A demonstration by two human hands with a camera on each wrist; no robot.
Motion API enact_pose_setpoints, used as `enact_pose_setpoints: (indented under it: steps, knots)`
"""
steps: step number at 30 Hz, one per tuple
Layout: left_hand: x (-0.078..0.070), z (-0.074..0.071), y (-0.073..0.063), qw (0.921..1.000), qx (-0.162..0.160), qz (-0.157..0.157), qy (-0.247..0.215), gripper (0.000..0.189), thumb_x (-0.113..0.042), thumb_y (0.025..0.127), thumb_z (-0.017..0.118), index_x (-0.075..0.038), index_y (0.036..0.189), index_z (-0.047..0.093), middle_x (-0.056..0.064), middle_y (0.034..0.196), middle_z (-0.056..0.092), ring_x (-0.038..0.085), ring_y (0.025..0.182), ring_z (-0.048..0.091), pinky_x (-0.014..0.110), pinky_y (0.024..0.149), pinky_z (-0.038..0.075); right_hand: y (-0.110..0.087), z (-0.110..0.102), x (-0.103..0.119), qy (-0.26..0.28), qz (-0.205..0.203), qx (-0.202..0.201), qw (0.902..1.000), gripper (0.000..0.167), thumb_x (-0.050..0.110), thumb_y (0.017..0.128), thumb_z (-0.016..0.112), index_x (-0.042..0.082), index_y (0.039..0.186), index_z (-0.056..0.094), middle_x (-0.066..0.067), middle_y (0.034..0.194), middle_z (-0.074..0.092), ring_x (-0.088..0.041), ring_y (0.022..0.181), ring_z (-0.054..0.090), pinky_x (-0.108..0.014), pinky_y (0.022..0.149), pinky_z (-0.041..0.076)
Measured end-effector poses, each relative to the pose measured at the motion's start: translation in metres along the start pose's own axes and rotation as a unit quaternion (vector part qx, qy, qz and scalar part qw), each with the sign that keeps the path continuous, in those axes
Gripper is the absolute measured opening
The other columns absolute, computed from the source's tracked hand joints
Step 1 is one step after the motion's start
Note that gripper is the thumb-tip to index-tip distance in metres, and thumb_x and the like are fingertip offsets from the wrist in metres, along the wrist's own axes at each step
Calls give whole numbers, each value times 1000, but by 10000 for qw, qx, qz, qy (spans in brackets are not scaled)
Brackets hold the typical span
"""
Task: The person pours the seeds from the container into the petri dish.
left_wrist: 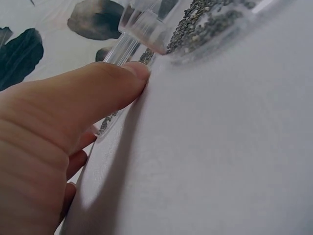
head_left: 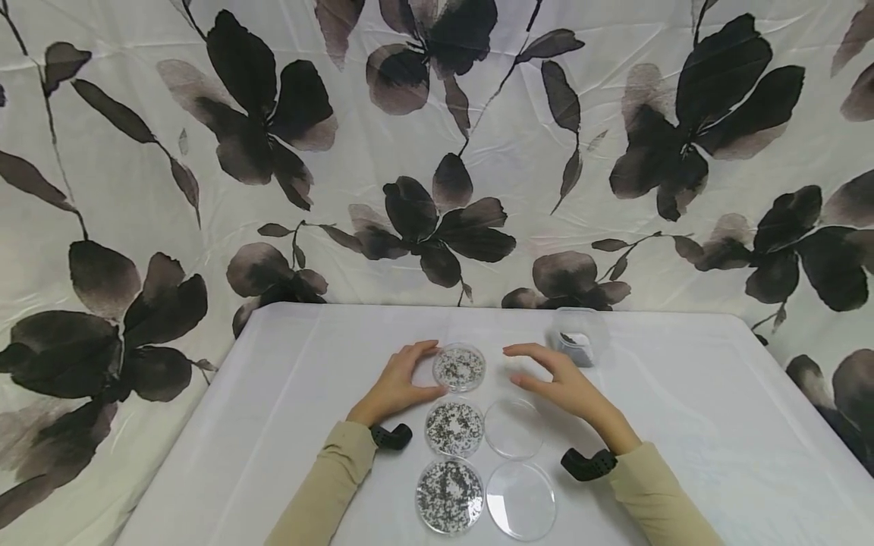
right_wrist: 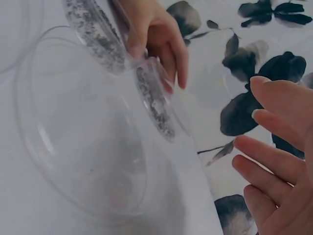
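Note:
My left hand [head_left: 401,383] holds the farthest petri dish [head_left: 460,368] at its left side, thumb at the near rim and fingers round the far side. Small dark and pale seeds are scattered in this dish. In the left wrist view the thumb [left_wrist: 105,88] touches the clear rim. Two more seed-filled petri dishes, a middle one [head_left: 454,428] and a near one [head_left: 449,497], stand in a column below it. Right of the far dish, my right hand [head_left: 563,383] hovers with fingers spread and bent slightly; nothing is between them, as the right wrist view [right_wrist: 283,156] also shows.
Two clear round lids lie right of the dishes, one by the middle dish [head_left: 514,429] and one by the near dish [head_left: 522,501]. A clear container [head_left: 576,345] with something grey inside stands at the back right. Floral cloth [head_left: 410,114] hangs behind the white table [head_left: 287,470].

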State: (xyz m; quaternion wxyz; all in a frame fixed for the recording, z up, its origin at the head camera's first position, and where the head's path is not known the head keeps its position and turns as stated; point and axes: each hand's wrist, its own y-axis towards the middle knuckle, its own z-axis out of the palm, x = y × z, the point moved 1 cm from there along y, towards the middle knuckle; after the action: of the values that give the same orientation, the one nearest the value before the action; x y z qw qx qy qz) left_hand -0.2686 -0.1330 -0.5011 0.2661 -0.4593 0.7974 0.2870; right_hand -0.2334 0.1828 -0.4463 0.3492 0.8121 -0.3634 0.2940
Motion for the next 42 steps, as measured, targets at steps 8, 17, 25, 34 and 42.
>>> enact_pose_setpoints:
  steps: [8, 17, 25, 34, 42]
  knots:
    - [4, -12, -20, 9997, 79, -152, -164, 80, -41, 79, 83, -24, 147, 45, -8, 143, 53, 25, 136, 42, 50, 113, 30, -24, 2, -4, 725, 23, 116, 9973, 44, 6, 94, 67, 1, 136, 54, -11, 136, 59, -30, 128, 52, -21, 111, 34]
    - [1, -19, -50, 9992, 223, -30, -343, 65, -40, 83, 80, -24, 141, 55, -7, 145, 52, 22, 138, 42, 48, 115, 30, -48, 5, -21, 1588, -189, 336, 9866, 48, -5, 92, 65, -7, 137, 49, -25, 133, 57, -33, 126, 54, -24, 107, 39]
    - [-6, -21, -63, 9966, 404, 474, -532, 66, -37, 79, 84, -20, 137, 59, 3, 147, 51, 25, 139, 41, 52, 118, 21, -56, 12, -22, 1591, -275, 834, 9834, 66, -5, 86, 71, -5, 144, 41, -25, 140, 52, -27, 135, 46, -19, 111, 31]
    - [-13, -17, -65, 9955, 514, 786, -161, 80, -48, 69, 88, -22, 138, 57, -2, 144, 53, 23, 138, 42, 53, 118, 18, -60, 18, -15, 707, -389, 1018, 9915, 92, -2, 68, 80, 2, 150, 38, -14, 150, 45, -17, 143, 33, -14, 113, 19]
    - [-26, -4, -65, 9933, 765, 865, 6, 88, -54, 71, 84, -23, 145, 50, 1, 152, 45, 28, 142, 35, 55, 117, 18, -60, 24, -11, 415, -155, 992, 9941, 95, 6, 68, 86, 6, 151, 39, -10, 153, 42, -22, 143, 34, -13, 112, 19]
